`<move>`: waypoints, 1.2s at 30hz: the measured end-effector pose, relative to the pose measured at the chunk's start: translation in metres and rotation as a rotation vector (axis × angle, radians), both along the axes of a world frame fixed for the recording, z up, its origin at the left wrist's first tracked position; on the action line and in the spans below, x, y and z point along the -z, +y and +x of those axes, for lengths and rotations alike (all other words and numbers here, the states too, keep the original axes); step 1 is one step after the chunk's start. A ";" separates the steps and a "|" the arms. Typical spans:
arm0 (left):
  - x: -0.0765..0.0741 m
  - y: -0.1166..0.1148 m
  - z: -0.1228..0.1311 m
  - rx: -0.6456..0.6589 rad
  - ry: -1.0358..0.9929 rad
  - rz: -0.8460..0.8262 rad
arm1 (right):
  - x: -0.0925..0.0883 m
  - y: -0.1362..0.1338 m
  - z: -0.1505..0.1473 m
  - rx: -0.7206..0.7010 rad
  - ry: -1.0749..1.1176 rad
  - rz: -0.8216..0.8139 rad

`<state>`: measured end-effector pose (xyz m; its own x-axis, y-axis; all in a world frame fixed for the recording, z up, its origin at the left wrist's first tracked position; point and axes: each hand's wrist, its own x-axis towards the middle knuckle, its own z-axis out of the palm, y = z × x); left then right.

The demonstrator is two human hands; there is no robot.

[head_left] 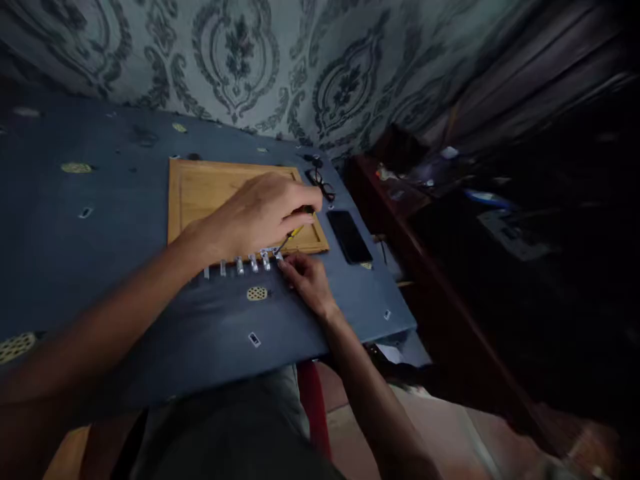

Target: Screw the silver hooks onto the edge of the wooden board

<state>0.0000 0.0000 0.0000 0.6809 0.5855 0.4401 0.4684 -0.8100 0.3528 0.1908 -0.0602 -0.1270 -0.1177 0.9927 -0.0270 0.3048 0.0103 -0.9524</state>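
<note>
My left hand [265,208] reaches over a wooden panel [210,183] and is closed around a small screwdriver [296,232] with a yellow and black handle. The screwdriver slants down, its tip at a small shiny clip [279,255] by the panel's near edge. On that same clip, the fingers of my right hand [309,279] are pinched. Several similar shiny pieces [254,263] stand in a row along this edge to the left. Their exact form is too small to make out.
A black phone [349,237] lies right of the panel, with black-framed glasses [320,183] beyond it. The blue patterned tablecloth [210,333] covers the table up to a papered wall [235,60]. Dark wooden furniture [430,260] stands close on the right.
</note>
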 end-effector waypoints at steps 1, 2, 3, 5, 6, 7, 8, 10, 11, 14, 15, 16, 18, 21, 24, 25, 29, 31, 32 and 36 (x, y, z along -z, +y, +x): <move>0.000 -0.001 0.002 -0.033 0.028 0.016 | 0.000 0.001 0.000 -0.002 -0.004 0.001; 0.000 -0.002 0.005 -0.061 0.049 0.030 | -0.001 0.001 0.000 -0.003 -0.007 0.002; 0.000 -0.003 0.007 -0.083 0.061 0.044 | -0.001 0.001 0.000 -0.003 -0.010 0.001; 0.001 -0.003 0.009 -0.114 0.072 0.067 | -0.002 0.002 -0.001 -0.003 -0.012 -0.002; 0.002 -0.002 0.010 -0.120 0.060 0.075 | -0.002 0.002 -0.001 -0.002 -0.011 -0.007; 0.003 -0.001 0.010 -0.118 0.033 0.083 | -0.003 0.002 -0.001 0.000 -0.011 -0.012; 0.005 0.000 0.010 -0.109 -0.005 0.088 | -0.003 0.001 -0.001 0.004 -0.010 -0.016; 0.007 0.001 0.009 -0.071 -0.083 0.082 | -0.002 0.001 -0.001 0.009 -0.010 -0.026; 0.007 0.001 0.008 -0.045 -0.112 0.070 | -0.002 0.001 -0.001 0.010 -0.011 -0.031; 0.006 0.002 0.006 0.007 -0.140 0.042 | -0.001 0.001 -0.001 0.013 -0.017 -0.036; 0.006 0.002 0.006 0.011 -0.138 0.042 | -0.001 0.001 -0.001 0.011 -0.018 -0.033; 0.006 0.002 0.005 0.010 -0.135 0.049 | -0.002 0.001 -0.001 0.008 -0.017 -0.027; 0.008 0.003 0.006 -0.011 -0.130 0.088 | -0.002 0.001 -0.001 0.004 -0.013 -0.017; 0.013 0.004 0.007 -0.070 -0.121 0.174 | -0.004 0.001 -0.002 0.004 -0.015 -0.014; 0.016 0.004 0.008 -0.092 -0.116 0.189 | -0.005 0.001 -0.001 0.003 -0.028 -0.016; 0.015 0.004 0.008 -0.088 -0.122 0.176 | -0.005 0.000 -0.001 0.005 -0.029 -0.020; 0.009 0.002 0.007 -0.027 -0.165 0.105 | -0.006 0.000 -0.002 0.006 -0.013 -0.039; 0.007 0.001 0.006 0.008 -0.182 0.067 | -0.006 0.000 -0.002 0.005 -0.012 -0.038; 0.007 0.002 0.006 0.020 -0.186 0.051 | -0.006 0.000 -0.002 0.004 -0.014 -0.037; 0.010 0.005 0.006 0.025 -0.199 0.043 | -0.004 0.000 -0.002 0.003 -0.030 -0.021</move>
